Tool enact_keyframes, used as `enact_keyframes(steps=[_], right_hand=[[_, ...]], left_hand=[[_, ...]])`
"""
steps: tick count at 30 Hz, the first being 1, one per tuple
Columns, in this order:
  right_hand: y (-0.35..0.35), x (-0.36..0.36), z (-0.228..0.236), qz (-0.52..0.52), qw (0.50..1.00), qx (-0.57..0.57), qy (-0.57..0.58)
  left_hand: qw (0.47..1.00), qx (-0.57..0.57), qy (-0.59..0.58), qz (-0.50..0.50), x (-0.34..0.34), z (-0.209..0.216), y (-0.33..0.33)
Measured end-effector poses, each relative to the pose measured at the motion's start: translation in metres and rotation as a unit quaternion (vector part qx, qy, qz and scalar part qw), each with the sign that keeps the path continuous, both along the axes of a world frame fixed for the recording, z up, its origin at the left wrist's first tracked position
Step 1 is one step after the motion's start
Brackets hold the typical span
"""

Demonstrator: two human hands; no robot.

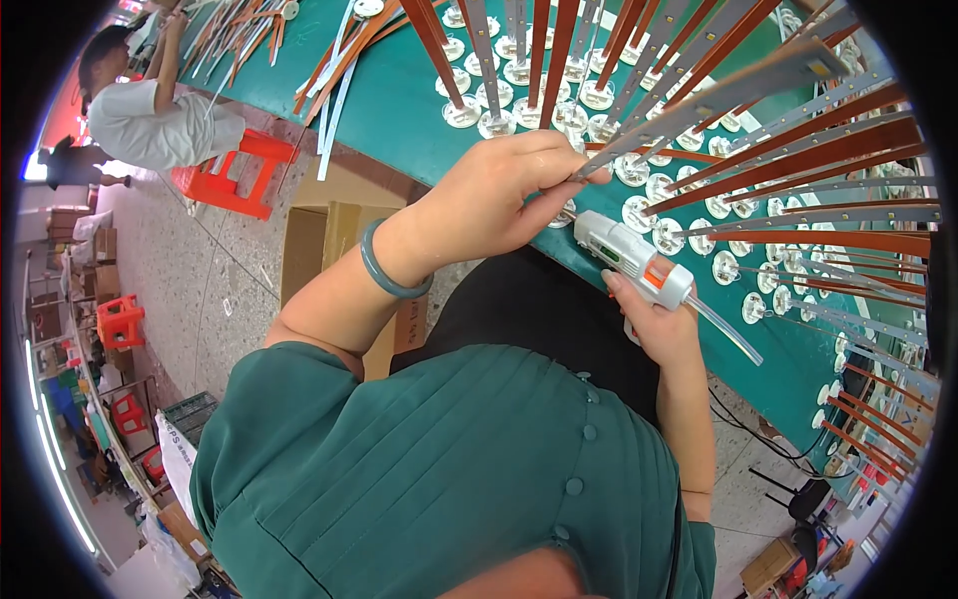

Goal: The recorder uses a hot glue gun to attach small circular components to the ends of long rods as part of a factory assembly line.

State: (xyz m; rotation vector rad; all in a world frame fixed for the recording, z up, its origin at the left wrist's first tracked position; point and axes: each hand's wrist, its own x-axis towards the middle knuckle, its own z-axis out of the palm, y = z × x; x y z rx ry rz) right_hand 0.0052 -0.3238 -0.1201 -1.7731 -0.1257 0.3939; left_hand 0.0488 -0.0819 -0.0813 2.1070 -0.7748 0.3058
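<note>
My left hand (499,195) pinches a grey LED strip (714,100) near its lower end, by the table's edge. The strip slants up to the right, its far end large and blurred. In my right hand (654,314) is a white and grey hot glue gun (629,255), with a clear glue stick (733,334) jutting from its back. Its nozzle points toward the spot just below my left fingertips, where a small white round base partly shows. Whether nozzle and base touch, I cannot tell. Many similar white round bases (639,213) with upright grey or brown strips stand beyond both hands.
The green table (384,110) holds loose strips (344,60) at its far left. An open cardboard box (304,250) stands below its edge. A seated person (150,125) works at left on a red stool (239,175). Black cables (748,429) hang at right.
</note>
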Motion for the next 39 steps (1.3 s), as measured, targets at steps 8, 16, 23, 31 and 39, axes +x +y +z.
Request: enact_keyframes(steps=[8,16,23,31,39], right_hand=[[-0.001,-0.002,-0.001,-0.022,0.999,0.006,0.030],[-0.003,-0.003,-0.001,-0.028,0.999,0.001,0.039],[-0.003,-0.003,-0.004,-0.023,1.000,-0.016,0.009],[-0.038,-0.007,-0.016,0.014,0.996,0.050,0.076],[-0.050,-0.007,-0.030,0.019,0.967,0.251,0.033]], left_hand=[[0.999,-0.028,-0.029,-0.015,0.000,-0.004,-0.001],[1.000,-0.019,-0.019,-0.011,-0.002,-0.001,-0.001],[1.000,-0.012,0.004,-0.005,-0.005,0.000,-0.001],[0.999,-0.009,-0.029,0.009,-0.020,0.020,0.019],[0.951,-0.095,-0.028,0.294,0.044,0.027,0.161]])
